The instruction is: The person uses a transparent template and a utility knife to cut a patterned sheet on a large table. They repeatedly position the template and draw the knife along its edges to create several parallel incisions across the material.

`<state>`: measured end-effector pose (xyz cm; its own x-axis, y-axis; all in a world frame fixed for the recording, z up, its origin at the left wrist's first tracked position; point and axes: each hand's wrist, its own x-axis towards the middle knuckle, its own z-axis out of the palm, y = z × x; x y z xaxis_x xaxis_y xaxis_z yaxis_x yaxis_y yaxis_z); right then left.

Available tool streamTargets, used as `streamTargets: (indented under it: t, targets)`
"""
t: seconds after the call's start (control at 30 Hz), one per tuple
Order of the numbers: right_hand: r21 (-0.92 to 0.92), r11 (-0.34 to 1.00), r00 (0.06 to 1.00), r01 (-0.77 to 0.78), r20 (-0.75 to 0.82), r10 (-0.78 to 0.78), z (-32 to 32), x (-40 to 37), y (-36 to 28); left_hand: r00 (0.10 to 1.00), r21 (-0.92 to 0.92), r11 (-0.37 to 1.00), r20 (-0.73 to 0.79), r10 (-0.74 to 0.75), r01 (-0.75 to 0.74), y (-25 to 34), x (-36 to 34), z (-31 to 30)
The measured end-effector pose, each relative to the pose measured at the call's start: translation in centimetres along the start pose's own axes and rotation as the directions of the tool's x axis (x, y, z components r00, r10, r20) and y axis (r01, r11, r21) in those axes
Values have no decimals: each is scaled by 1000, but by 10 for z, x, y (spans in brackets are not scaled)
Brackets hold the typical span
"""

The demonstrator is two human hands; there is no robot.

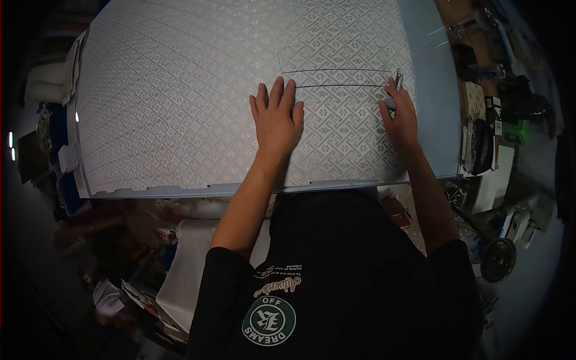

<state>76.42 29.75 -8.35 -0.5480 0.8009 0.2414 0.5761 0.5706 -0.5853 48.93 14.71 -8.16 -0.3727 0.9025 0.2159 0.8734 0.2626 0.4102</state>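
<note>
The patterned fabric (180, 108) lies spread flat over most of the table (429, 90), its near edge along the table's front edge just ahead of the person. In its far right part two thin dark lines (336, 86) run side by side from the middle toward the right edge, closing off a narrow strip (336, 78) between them. A short upright line meets the farther one at its left end. The right hand (401, 117) rests at the right end of these lines, fingers curled and clamped on a small metal tool (396, 81), which looks like scissors but is too small to be sure. Its tip is at the fabric's right edge. The left hand (277, 120) lies palm down on the fabric just below the left end of the lines, fingers apart and stretched out, holding nothing. By the look of it, the step in hand is working along the strip's lines, either cutting or marking. Another pass would call for the cloth pressed flat and the tool kept straight on the line. Dark clutter (486, 132) crowds the table's right side. No box or bin with contents can be made out there.
</note>
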Motion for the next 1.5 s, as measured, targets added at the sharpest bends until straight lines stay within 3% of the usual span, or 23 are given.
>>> streamTargets:
  t: [0.67, 1.5]
  targets:
    - [-81, 996, 999, -35, -28, 33, 3, -3, 7, 997, -78, 997, 69, -21, 27, -2, 3, -6]
    - [-26, 999, 999, -19, -47, 18, 5, -9, 7, 997, -43, 999, 82, 11, -8, -4, 2, -4]
